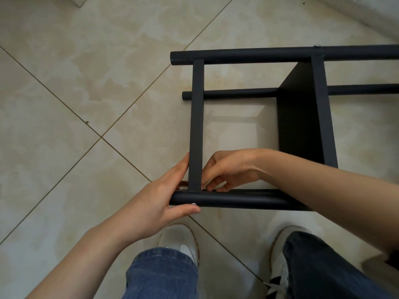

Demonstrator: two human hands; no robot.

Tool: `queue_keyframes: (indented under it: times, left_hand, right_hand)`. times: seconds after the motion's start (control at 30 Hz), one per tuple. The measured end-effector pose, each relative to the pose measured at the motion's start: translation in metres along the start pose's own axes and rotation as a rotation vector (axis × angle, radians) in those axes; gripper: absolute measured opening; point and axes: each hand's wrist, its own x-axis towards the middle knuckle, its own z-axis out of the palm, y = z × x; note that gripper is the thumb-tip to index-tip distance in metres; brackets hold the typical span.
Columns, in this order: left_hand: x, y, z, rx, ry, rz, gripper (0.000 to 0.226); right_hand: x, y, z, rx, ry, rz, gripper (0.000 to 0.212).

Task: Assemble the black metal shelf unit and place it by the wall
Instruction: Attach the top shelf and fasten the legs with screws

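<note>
Nearest to us are our two legs in blue jeans (162, 275) and a pair of white sneakers (181, 242) standing on the beige tiled floor (86, 83). Just beyond the toes, the black shelf frame lies on its side.

Our left hand (159, 201) grips the end of the near tube (237, 199), with the thumb along its near side and the fingers reaching up beside the flat crossbar (197, 126). A small silver screw head (193, 203) shows on the tube right by the thumb.

Our right hand (228, 171) comes in from the right with its fingers curled. Their tips sit at the joint where the crossbar meets the near tube. We cannot tell whether they pinch anything.

The crossbar runs away from us to the far tube (280, 56), passing over a lower tube (237, 93) between them. To the right, a black shelf panel (302, 117) stands on edge under a second crossbar (323, 115). A second screw (317, 45) sits on the far tube above it.

Farthest off, at the top right, the base of a pale wall (367, 14) meets the floor, apart from the frame.
</note>
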Motion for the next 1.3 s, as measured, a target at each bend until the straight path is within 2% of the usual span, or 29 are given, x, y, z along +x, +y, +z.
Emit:
queue_keyframes:
  times: [0.2,0.37,0.53,0.73,0.97,1.13,1.3]
  left_hand:
    - [0.0003,0.0003,0.0002,-0.005,-0.002,-0.001,0.102]
    - [-0.0002,0.0001,0.0006,0.001,0.004,0.007,0.102]
    - [-0.0001,0.0002,0.0008,0.0,0.0,-0.004,0.102]
    - [-0.0001,0.0012,0.0007,0.011,0.005,-0.004,0.102]
    - [-0.0005,0.0012,0.0009,0.009,0.003,-0.003,0.102]
    - [0.0004,0.0005,0.0008,0.007,0.006,0.008,0.102]
    - [0.0001,0.0003,0.0011,0.009,0.006,0.004,0.102]
  right_hand:
    - [-0.0016,-0.0024,0.0004,0.053,-0.018,-0.034,0.009]
    - [0.001,-0.0013,0.0012,-0.012,0.011,-0.015,0.017]
    - [-0.0027,-0.0034,-0.0002,0.05,-0.023,-0.037,0.01]
    - [0.0014,-0.0027,0.003,-0.002,0.016,-0.037,0.009]
    - [-0.0028,-0.0047,-0.0015,-0.01,-0.001,-0.016,0.014]
    - [-0.0012,-0.0049,0.0016,0.046,-0.015,-0.047,0.009]
    - [-0.0044,-0.0036,-0.0042,-0.009,-0.016,-0.022,0.011]
